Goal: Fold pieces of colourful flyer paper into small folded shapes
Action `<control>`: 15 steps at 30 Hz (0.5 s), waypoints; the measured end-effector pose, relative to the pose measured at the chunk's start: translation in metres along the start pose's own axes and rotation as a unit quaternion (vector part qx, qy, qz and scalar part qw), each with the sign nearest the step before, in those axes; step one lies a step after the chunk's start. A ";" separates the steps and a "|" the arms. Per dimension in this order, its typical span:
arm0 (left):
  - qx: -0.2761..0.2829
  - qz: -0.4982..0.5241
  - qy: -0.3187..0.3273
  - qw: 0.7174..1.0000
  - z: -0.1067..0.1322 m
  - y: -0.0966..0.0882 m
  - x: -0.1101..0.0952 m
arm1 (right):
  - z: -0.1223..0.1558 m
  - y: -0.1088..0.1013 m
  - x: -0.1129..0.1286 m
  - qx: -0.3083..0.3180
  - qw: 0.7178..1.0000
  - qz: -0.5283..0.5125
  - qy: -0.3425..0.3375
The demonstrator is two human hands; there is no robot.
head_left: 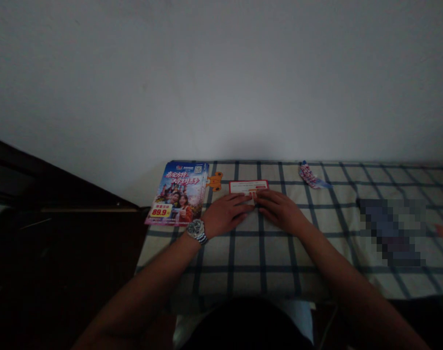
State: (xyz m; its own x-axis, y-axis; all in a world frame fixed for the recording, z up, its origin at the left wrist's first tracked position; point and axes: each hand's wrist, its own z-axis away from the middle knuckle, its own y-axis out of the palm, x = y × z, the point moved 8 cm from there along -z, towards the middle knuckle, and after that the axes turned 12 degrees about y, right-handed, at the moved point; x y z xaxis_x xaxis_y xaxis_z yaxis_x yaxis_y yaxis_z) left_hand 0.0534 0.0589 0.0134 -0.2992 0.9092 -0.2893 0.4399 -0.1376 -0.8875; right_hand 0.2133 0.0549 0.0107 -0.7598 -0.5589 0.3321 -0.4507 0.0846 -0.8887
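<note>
From my remote view I log the flat, red-bordered white rectangular paper card [248, 185] on the check-cloth-covered worktop [245, 253], bare left hand [226, 214] and right hand [282, 213] part-curled over its near edge, pinch untellable; probably light, easily creased, best held by opposite side edges.

The cloth [243, 257] looks like matt woven fabric, softly creased toward the right. The flyers [174, 194] are smooth printed paper, and the card [238, 185] also looks like smooth paper. The watch [197, 230] is shiny metal. The wall [221, 82] is matt, mostly smooth, with faint scuffs. The wrapper [310, 176] looks crumpled, its material unclear.
</note>
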 end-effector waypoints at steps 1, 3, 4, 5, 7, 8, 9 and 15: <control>-0.001 0.001 0.000 1.000 0.000 0.000 0.000 | 0.000 0.001 0.002 0.002 1.000 -0.003 -0.003; -0.002 0.003 0.000 1.000 0.000 -0.001 0.001 | -0.001 0.002 0.004 0.006 1.000 -0.012 -0.007; -0.001 0.004 0.001 1.000 0.000 -0.001 0.001 | -0.001 0.002 0.004 0.007 1.000 -0.016 -0.007; 0.000 0.005 0.001 1.000 0.000 -0.001 0.001 | -0.001 0.002 0.004 0.010 1.000 -0.020 -0.006; 0.003 0.005 0.002 1.000 0.000 -0.001 0.002 | -0.002 0.003 0.004 0.013 1.000 -0.025 -0.005; 0.004 0.006 0.003 1.000 0.000 -0.001 0.002 | -0.002 0.003 0.004 0.013 1.000 -0.027 -0.005; 0.004 0.007 0.003 1.000 0.000 -0.002 0.001 | -0.002 0.003 0.004 0.013 1.000 -0.028 -0.004; 0.003 0.003 0.003 1.000 0.000 -0.003 0.000 | -0.003 0.003 0.004 0.019 0.999 -0.028 0.006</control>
State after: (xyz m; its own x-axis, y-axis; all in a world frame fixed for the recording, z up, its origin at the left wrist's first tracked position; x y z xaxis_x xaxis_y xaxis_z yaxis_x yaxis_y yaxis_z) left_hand 0.0521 0.0593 0.0156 -0.2910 0.9108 -0.2929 0.4361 -0.1463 -0.8880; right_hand 0.2072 0.0556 0.0104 -0.7396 -0.5522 0.3848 -0.4742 0.0218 -0.8801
